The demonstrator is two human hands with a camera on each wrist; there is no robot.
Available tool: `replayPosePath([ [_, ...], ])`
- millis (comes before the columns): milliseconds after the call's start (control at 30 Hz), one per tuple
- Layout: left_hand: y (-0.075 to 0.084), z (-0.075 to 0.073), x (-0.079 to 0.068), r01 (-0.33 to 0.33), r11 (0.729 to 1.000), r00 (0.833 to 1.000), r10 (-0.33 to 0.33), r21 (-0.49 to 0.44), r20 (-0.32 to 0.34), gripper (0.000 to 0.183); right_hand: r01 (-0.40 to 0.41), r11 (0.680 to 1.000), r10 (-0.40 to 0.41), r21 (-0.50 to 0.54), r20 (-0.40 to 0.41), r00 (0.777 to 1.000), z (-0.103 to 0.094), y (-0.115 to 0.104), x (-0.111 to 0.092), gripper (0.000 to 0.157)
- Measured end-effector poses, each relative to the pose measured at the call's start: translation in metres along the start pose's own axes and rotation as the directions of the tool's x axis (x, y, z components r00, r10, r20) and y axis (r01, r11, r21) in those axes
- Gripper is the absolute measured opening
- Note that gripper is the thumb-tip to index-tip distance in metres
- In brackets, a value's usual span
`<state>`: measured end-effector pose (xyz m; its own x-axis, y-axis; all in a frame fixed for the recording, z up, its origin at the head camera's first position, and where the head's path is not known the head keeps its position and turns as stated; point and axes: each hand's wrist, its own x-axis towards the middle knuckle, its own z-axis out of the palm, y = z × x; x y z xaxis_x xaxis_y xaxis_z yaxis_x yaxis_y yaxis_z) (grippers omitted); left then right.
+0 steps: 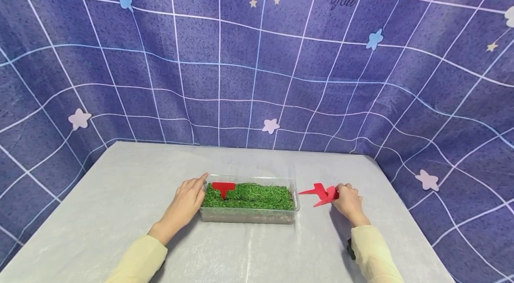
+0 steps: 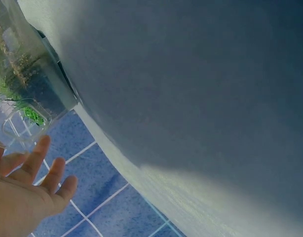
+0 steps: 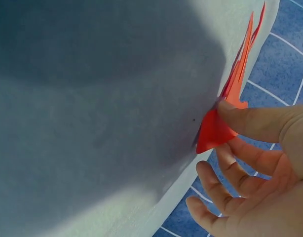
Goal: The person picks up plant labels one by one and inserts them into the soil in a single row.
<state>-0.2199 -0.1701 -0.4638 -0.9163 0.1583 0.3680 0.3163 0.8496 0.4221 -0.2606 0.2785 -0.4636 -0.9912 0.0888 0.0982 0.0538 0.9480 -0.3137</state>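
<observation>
Right hand (image 1: pixel 348 201): grip drawn to a pinch, thumb against forefinger, with red labels (image 1: pixel 320 190) between; remaining fingers loosely bent below, apart from the plastic. Number actually pinched: cannot be told. Probable fault: a piece slipping out, or two coming away together; cause, thin overlapping plastic held at one small spot.

Red labels: T-shaped, with pointed stems; fanned out to the right of the clear box (image 1: pixel 249 218), low over the desk (image 1: pixel 273 251). Longest stem points at the box's right end; whether it touches, uncertain. Probable fault: a tip catching the rim or bending, should the bunch be carried across too low.

Left hand (image 1: pixel 186 196): fingers extended along the box's left end, at the rim; no firm hold shown. Probable fault: the box sliding under a push from above or the side, if this light touch is its only brace.

Clear box: flat on the desk, between the hands; holds soil (image 2: pixel 23 66) topped with green grass (image 1: pixel 257 197). Probable fault: dense matting turning a thin stem aside, or buckling it.

Planted label (image 1: pixel 223 186): one, red, upright in the grass near the left end. Probable fault: tilting, if the left hand's fingers brush it.
</observation>
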Motion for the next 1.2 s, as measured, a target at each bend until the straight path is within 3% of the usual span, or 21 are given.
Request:
replayPosePath([
  [400,-0.0007,-0.0010,-0.0005,-0.005,1.000,1.000,0.005,-0.008,0.000,0.044,-0.016,1.000,0.016,0.023,0.014,1.000,-0.0040,0.0019,-0.0013,0.034],
  [733,-0.0021,-0.0010,0.0006,-0.005,1.000,1.000,0.005,-0.011,0.015,0.045,-0.002,0.999,0.001,0.035,0.023,1.000,-0.0074,0.0037,-0.0001,0.015],
  [1200,-0.0017,-0.0007,0.0010,-0.010,1.000,1.000,0.010,-0.012,0.011,0.045,0.039,0.988,-0.029,0.152,-0.067,0.997,-0.0081,0.0012,0.0047,0.015],
])
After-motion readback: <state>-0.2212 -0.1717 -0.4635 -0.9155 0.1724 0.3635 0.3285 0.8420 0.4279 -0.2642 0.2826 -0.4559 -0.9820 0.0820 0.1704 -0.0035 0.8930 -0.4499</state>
